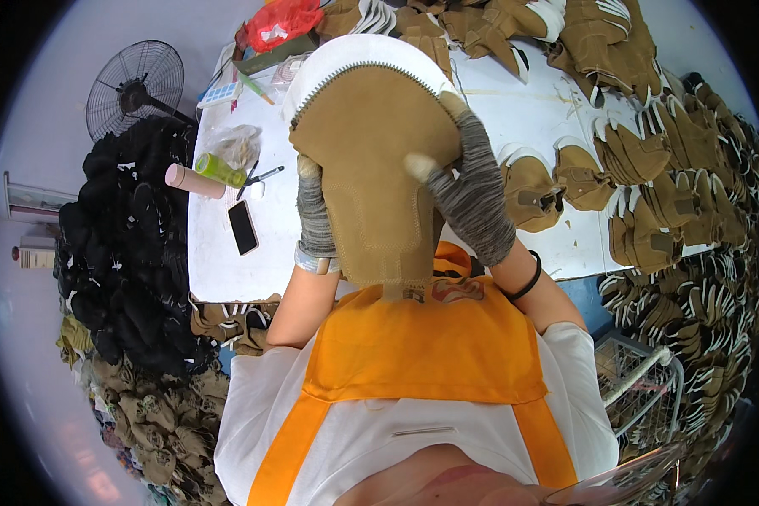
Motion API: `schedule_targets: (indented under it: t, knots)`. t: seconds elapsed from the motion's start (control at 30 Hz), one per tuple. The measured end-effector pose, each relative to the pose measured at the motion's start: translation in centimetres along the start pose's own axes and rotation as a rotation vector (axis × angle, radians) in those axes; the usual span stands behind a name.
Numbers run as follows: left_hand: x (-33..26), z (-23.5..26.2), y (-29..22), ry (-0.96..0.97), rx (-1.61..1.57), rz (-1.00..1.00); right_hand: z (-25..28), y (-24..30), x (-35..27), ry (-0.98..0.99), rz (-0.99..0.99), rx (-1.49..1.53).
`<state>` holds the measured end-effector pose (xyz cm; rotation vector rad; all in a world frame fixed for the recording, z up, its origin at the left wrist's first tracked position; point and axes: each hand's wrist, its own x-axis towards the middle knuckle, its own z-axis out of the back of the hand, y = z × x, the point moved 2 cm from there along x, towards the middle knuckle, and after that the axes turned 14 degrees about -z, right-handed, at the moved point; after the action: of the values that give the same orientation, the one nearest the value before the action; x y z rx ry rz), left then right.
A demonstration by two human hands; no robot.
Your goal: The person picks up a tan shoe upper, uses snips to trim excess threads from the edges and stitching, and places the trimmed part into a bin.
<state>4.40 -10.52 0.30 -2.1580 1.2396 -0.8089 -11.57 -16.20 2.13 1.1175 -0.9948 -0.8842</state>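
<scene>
A brown suede shoe upper (375, 126) is held up in front of my chest, above the table's near edge. Its wide far end carries a white curved toe piece, joined along a dark zigzag stitch line. My left hand (314, 207), in a grey knit fingerless glove, grips the left edge; most of its fingers are hidden behind the upper. On the right edge my right hand (472, 185), gloved alike, is closed with its thumb on the brown face and a fingertip near the white piece.
On the white table (215, 278) lie a phone (243, 228), a pink cylinder (196, 181), a green container (221, 169) and a red bag (282, 21). More brown uppers (527, 190) cover its right side. A fan (135, 93) and a black pile (126, 244) stand left, a wire cart (637, 379) right.
</scene>
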Motion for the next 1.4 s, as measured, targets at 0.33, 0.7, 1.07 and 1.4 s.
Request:
schedule_targets:
  t: [0.33, 0.7, 1.07, 1.4]
  knots:
    - [0.1, 0.2, 0.3, -0.068, -0.228, 0.179, 2.0, -2.2, -1.0, 0.286, -0.484, 0.375]
    - [1.9, 0.2, -2.5, 0.810, 1.412, -0.938, 6.9, -1.7, 0.7, -0.184, 0.271, -0.222]
    - [-0.6, 5.2, -3.7, 0.338, 1.010, -0.366, 2.1, -3.7, 2.5, 0.186, -0.014, -0.241]
    - [-7.8, 23.9, -10.5, -0.141, 0.548, -0.014, -14.1, -6.8, 1.0, 0.860, -0.562, 0.165]
